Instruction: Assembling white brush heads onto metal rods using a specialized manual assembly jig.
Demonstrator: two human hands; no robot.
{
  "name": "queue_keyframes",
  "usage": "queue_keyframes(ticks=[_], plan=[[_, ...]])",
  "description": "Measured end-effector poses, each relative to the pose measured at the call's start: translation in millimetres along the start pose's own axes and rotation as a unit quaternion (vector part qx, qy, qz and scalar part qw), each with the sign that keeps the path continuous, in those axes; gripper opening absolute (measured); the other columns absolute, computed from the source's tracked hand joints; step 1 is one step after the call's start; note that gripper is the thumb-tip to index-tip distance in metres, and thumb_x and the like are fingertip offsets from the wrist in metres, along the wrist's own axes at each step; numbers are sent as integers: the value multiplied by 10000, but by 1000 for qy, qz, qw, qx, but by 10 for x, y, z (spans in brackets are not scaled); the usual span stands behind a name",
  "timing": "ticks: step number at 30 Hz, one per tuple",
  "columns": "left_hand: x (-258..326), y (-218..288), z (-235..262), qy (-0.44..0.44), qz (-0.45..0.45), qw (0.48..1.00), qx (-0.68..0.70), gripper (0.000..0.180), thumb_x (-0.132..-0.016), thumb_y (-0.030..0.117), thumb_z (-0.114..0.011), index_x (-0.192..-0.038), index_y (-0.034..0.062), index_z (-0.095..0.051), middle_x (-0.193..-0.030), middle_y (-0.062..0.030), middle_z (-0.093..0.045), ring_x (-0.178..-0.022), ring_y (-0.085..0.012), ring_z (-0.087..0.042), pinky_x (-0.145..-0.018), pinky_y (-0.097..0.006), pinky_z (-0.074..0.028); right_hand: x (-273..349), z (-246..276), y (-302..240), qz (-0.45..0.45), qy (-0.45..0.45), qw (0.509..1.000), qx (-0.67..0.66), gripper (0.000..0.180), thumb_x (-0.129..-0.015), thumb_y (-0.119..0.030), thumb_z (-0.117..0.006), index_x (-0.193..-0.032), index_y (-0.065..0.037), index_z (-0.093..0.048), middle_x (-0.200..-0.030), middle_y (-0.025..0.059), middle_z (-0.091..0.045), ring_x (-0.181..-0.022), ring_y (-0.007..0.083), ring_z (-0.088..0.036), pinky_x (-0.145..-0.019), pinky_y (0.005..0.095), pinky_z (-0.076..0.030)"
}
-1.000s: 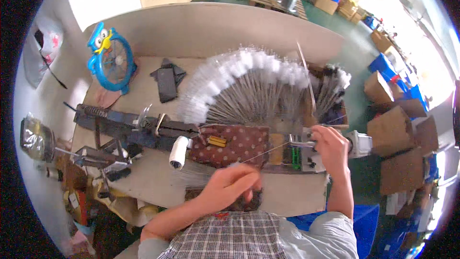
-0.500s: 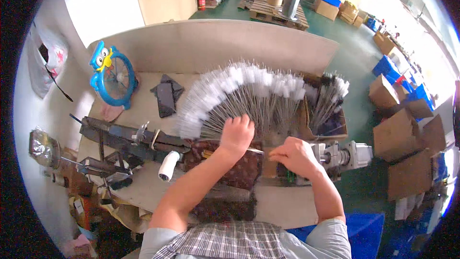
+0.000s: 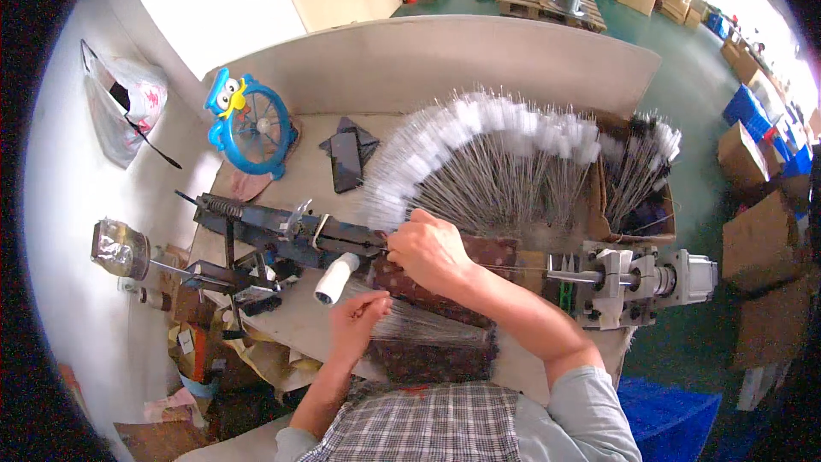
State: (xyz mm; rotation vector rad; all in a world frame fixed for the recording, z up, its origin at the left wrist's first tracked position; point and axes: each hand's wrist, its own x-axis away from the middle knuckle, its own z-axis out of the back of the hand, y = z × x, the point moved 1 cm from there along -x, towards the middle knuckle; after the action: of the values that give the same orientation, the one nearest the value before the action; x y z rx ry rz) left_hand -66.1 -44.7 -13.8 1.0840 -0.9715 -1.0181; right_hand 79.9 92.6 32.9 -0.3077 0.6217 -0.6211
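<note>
My right hand (image 3: 428, 255) reaches across to the left, its fingers closed at the dark metal clamp bar (image 3: 333, 238). A thin wire (image 3: 517, 269) runs from behind this hand to the motor spindle (image 3: 575, 275) on the right; the fingertips' grip is partly hidden. My left hand (image 3: 357, 325) is lower and nearer to me, fingers pinched together at the left ends of a bundle of thin wires (image 3: 436, 329). Whether it holds one is too small to tell. A white tube (image 3: 337, 279) sticks out just above the left hand. Beyond both hands, many white-tufted wire brushes (image 3: 487, 124) lie fanned out.
A cardboard box (image 3: 637, 227) with black-and-white brushes stands right of the fan. The motor (image 3: 691, 278) sits at the table's right edge. A phone (image 3: 346, 161) and a blue toy-like fan (image 3: 256, 130) lie farther left. A raised board (image 3: 445, 60) closes off the far side.
My right hand has moved left from near the spindle to the clamp bar. My left hand has come back from the brushes to the wire bundle. The view has shifted left.
</note>
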Motion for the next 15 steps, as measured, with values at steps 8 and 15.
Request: queue_keyframes(ticks=[8,15], plan=[[-233,251,18,12,140,924,355,453,-922,376,-466,-1142,-15,-526,-845,-116,-639,-653,-173,-610,-573,-298,-507,-66,-135,-71,-39,-32,998,33,90,-659,-175,-641,-634,-97,-602,-702,21,-604,-783,240,-557,-671,371,-490],[-483,-143,-13,-36,33,993,-110,357,-794,347,-677,-734,-5,-676,-650,-53,-640,-574,-137,-595,-537,-295,-458,-83,-29,-141,-13,-46,996,77,133,-674,-218,-659,-641,-99,-611,-696,8,-597,-761,215,-554,-652,346,-477]])
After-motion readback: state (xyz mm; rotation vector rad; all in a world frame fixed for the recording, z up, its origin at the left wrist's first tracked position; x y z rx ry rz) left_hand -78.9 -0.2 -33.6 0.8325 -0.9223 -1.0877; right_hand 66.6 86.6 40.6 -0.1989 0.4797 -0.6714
